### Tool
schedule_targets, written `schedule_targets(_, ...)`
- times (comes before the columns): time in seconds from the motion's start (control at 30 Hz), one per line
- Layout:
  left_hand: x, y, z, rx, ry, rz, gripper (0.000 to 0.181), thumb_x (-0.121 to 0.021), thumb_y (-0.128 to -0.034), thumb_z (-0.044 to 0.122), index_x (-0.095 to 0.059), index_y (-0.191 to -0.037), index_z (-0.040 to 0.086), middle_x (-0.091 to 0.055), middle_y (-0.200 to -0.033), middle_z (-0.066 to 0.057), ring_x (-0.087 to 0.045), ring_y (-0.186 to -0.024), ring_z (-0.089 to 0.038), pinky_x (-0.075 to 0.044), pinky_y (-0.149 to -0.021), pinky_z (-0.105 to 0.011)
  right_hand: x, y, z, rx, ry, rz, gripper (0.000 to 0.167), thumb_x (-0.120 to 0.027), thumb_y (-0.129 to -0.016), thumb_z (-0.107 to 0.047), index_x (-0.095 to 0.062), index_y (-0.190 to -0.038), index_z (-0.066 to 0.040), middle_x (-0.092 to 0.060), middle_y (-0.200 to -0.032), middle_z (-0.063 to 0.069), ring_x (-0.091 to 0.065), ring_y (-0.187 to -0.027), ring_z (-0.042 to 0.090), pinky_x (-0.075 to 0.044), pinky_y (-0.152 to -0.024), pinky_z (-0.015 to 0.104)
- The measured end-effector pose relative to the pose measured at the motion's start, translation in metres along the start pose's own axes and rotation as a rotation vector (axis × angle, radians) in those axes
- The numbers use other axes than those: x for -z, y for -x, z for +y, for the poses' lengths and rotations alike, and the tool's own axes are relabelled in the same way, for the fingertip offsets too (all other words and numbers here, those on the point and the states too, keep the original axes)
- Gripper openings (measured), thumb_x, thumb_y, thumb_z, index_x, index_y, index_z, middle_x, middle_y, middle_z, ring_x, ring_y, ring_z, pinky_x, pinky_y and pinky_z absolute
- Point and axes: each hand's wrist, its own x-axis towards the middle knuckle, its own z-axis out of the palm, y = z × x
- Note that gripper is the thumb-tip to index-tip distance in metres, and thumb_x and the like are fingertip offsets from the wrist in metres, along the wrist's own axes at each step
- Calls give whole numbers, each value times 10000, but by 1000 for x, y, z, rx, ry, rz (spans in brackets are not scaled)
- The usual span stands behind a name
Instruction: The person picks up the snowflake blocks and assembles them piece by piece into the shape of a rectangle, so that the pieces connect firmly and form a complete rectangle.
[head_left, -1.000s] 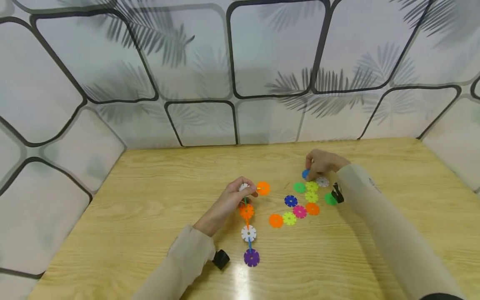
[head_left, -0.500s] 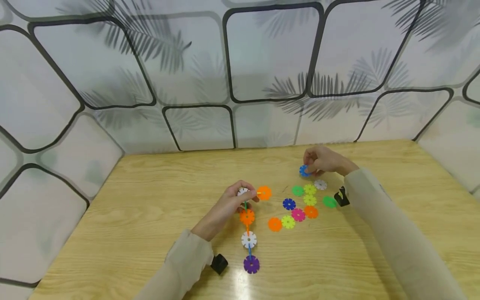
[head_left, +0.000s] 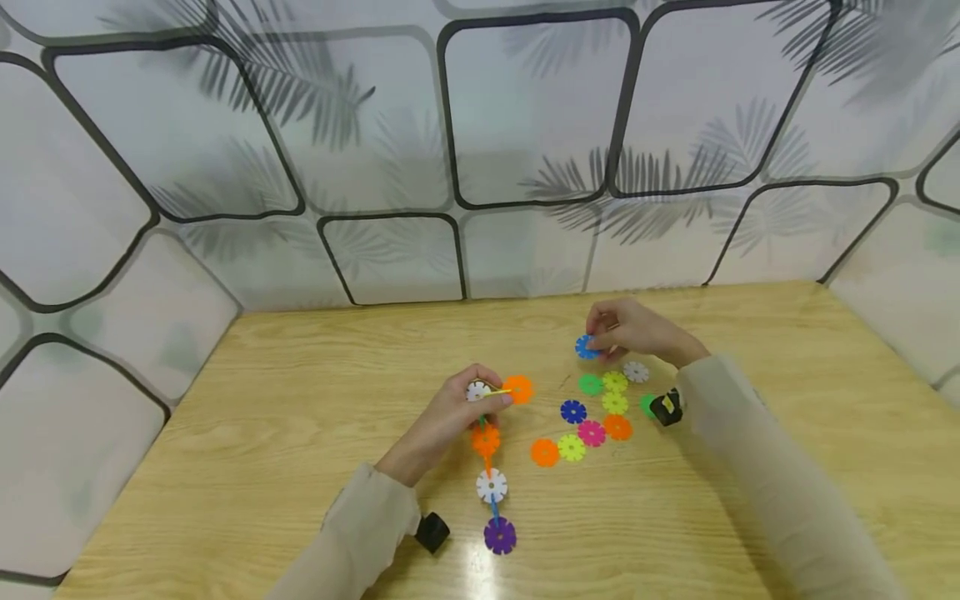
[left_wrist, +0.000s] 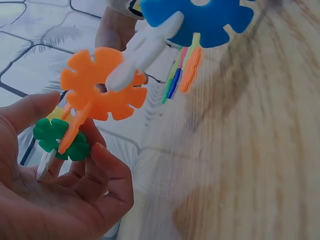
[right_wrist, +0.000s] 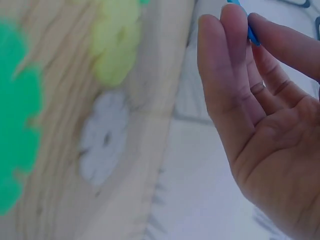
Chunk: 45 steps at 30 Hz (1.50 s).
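Both hands are busy, well apart from each other. Left hand (head_left: 453, 412) has its fingers curled around the far end of a chain of slotted plastic discs (head_left: 486, 441), gripping near a white flower-shaped disc (head_left: 477, 391) and the green flower-shaped disc (left_wrist: 46, 134) joined to it. Chain runs back toward the person and finishes in a purple notched disc (head_left: 499, 536). Right hand (head_left: 637, 329) pinches a bright blue notched plastic disc (head_left: 587, 347) between thumb and fingertips, looks like it's up off the wood-grain table (head_left: 300, 375). Below that hand lies a loose greyish-white notched disc (head_left: 636, 372), with more colours scattered nearby.

Handling-wise, I'd guess these are super light, stiff and a bit slick, so pinch by the rim and leave a slot free. Single discs seem hard to break; the chain's joints are probably the weak spot, so I'd hold it right beside whichever joint takes the push.
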Motion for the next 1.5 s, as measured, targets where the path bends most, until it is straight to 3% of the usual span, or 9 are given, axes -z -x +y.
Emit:
schedule_targets(0.2,0,0,1,-9,0,22,178,-661,-986,144,-575,-1101,40,-629,-719,-54,-582,-649,-125,-429,-619,-249,-12,0,-13,-20,-54,-14,97,-614,-961,60,-549,-1022,99,-659,-874,156,-676,-712,255,-606,-718,431)
schedule_targets(0.37,0,0,0,-10,-4,28,168,-651,-989,126,-584,-1114,35,-646,-747,-90,-600,-660,-127,-439,-648,-261,-23,3,-11,-13,-88,-19,74,-612,-967,64,-553,-1005,86,-659,-857,146,-682,-706,255,-605,-722,443)
schedule_targets(0.6,0,1,-1,-6,-5,40,230,-644,-988,103,-606,-1197,14,-645,-841,-102,-567,-656,-119,-441,-645,-254,-33,7,-5,29,-121,-47,103,-621,-968,32,-550,-1017,87,-658,-862,139,-697,-740,315,-603,-732,457)
schedule_targets(0.9,2,0,1,-31,-25,18,354,-650,-993,133,-630,-1343,83,-683,-985,-186,-544,-707,-150,-430,-650,-265,-41,8,-6,0,-110,-59,193,-593,-969,40,-601,-1133,141,-681,-925,143,-699,-762,308,-602,-746,438)
schedule_targets(1.17,0,1,0,-33,3,21,333,-645,-986,85,-653,-1319,65,-670,-900,-153,-607,-765,-192,-491,-702,-272,-50,11,-5,11,-123,-78,134,-613,-971,24,-616,-1071,113,-678,-893,132,-690,-750,270,-602,-736,417)
schedule_targets(1.5,-1,0,0,-43,-8,11,322,-634,-989,56,-640,-1309,26,-627,-1051,-97,-637,-814,-189,-504,-734,-278,-58,13,-9,46,-129,-115,95,-644,-973,-7,-624,-978,86,-716,-894,131,-703,-755,241,-602,-743,390)
